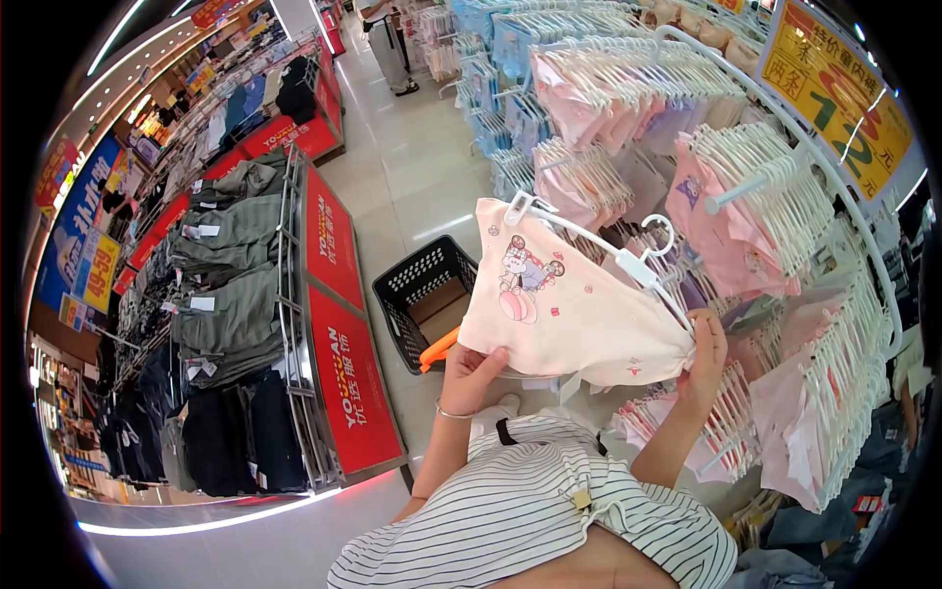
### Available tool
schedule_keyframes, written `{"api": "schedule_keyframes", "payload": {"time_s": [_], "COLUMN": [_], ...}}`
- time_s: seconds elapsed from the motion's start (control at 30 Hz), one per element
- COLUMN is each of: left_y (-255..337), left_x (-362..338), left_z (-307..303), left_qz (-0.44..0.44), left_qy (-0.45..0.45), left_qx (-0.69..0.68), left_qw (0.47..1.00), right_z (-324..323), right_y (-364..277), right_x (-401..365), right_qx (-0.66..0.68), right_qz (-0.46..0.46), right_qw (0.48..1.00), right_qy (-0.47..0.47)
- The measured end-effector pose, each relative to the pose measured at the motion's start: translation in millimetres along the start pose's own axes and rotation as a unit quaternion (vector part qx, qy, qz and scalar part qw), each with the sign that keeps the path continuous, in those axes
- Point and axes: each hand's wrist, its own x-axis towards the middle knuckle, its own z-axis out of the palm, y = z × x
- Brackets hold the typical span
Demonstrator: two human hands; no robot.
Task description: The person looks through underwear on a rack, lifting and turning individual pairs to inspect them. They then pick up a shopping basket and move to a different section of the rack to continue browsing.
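A pair of pale pink children's underpants with a cartoon print is stretched out before me. It hangs from a white clip hanger whose hook points up and to the right. My left hand pinches the lower left edge of the fabric, thumb on top. On the other side, my right hand grips the right edge near the hanger's end. Close behind my left hand is the orange handle of a black basket with a brown cardboard-like piece inside; whether I touch the handle is hidden.
Racks of pink underpants on white hangers fill the right side, under a yellow price sign. Left of the aisle stands a display of folded trousers with red panels. Farther up the aisle a person stands.
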Motion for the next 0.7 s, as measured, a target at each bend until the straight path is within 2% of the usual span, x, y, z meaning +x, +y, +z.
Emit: {"api": "schedule_keyframes", "payload": {"time_s": [0.2,0.3,0.4,0.5,0.7], "left_y": [-3.1,-0.1,-3.8,-4.7,-10.4], "left_x": [5.2,7.1,10.6,13.7,17.8], "left_z": [4.1,7.8,6.6,3.0,-1.6], "left_qz": [-0.001,-0.047,-0.045,-0.015,-0.009], "left_qy": [0.071,0.083,0.059,0.034,0.096], "left_qx": [0.028,0.015,0.045,0.053,0.099], "left_qw": [0.997,0.995,0.996,0.998,0.99], "right_z": [1.4,-3.2,-16.6,-24.5,-35.7], "right_y": [0.2,2.3,8.1,9.2,1.1], "right_x": [-0.3,0.4,2.3,4.6,12.2], "right_qx": [-0.025,-0.037,-0.027,-0.036,-0.141], "right_qz": [-0.021,-0.051,-0.05,-0.074,-0.177], "right_qw": [0.999,0.998,0.998,0.995,0.964], "right_qy": [-0.001,-0.013,0.004,0.052,0.14]}}
